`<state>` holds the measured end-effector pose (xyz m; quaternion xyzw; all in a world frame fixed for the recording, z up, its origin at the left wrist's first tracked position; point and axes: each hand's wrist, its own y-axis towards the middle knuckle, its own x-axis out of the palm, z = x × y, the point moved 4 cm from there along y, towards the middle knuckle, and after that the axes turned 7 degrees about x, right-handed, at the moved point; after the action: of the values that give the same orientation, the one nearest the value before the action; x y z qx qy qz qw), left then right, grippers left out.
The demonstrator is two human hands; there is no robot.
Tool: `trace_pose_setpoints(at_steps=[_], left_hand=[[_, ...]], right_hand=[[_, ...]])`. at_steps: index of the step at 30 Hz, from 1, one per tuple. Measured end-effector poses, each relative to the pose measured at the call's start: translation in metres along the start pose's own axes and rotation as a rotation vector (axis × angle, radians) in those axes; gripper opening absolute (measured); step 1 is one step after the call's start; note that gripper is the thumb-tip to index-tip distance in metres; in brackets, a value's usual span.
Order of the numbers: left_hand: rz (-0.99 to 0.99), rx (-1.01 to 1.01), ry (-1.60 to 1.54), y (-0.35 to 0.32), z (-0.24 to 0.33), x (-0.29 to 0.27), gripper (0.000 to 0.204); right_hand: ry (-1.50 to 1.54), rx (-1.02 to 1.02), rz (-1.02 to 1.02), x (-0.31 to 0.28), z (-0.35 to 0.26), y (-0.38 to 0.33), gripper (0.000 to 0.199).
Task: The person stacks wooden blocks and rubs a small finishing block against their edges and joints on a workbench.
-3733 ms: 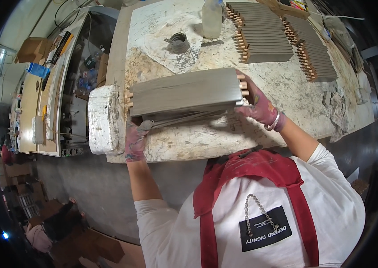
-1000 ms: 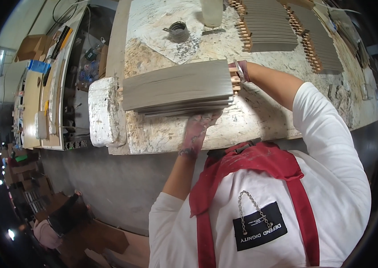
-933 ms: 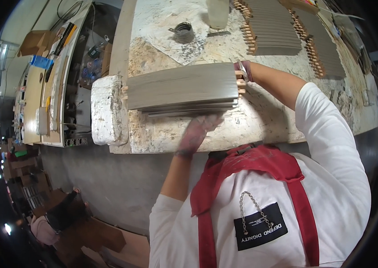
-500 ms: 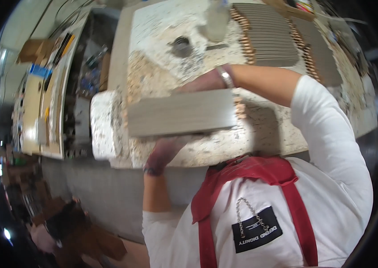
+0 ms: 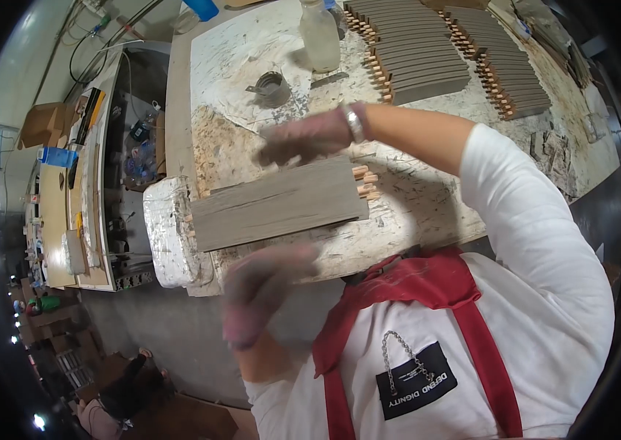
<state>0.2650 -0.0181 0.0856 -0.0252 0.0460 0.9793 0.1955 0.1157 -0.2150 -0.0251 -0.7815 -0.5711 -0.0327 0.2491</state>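
A flat block of grey slats [image 5: 277, 204] with wooden dowel ends sticking out on its right lies on the speckled workbench [image 5: 428, 213], butted against a white wrapped block [image 5: 171, 231] on its left. My right hand [image 5: 303, 139], gloved, reaches across above the block's far edge with fingers stretched left and nothing in it. My left hand [image 5: 262, 290], gloved and blurred by motion, hangs in front of the bench's near edge below the block, apart from it and empty.
A small metal cup [image 5: 272, 86] and a plastic bottle [image 5: 320, 33] stand farther back. Two rows of grey slats with dowels [image 5: 420, 51] lie at the back right. A cluttered side bench [image 5: 75, 183] runs along the left.
My right hand left the block's right end and swung over its far edge. My left hand came off the block's front and moved down and left.
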Motion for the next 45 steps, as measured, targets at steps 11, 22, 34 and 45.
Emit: trace_pose_setpoints(at_steps=[11, 22, 34, 45], left_hand=[[0.564, 0.344, 0.291, 0.028, -0.057, -0.086, 0.082], [0.686, 0.392, 0.176, 0.033, -0.052, -0.09, 0.087], [0.899, 0.444, -0.039, 0.006, -0.149, -0.094, 0.056], [0.903, 0.164, 0.406, -0.014, -0.175, -0.109, 0.047]], right_hand=[[-0.878, -0.731, 0.808, 0.103, 0.0, -0.117, 0.08], [-0.731, -0.739, 0.881, 0.093, 0.006, -0.116, 0.101], [-0.509, -0.539, 0.852, 0.081, 0.066, -0.123, 0.122], [-0.633, -0.431, 0.918, 0.083, 0.07, -0.12, 0.125]])
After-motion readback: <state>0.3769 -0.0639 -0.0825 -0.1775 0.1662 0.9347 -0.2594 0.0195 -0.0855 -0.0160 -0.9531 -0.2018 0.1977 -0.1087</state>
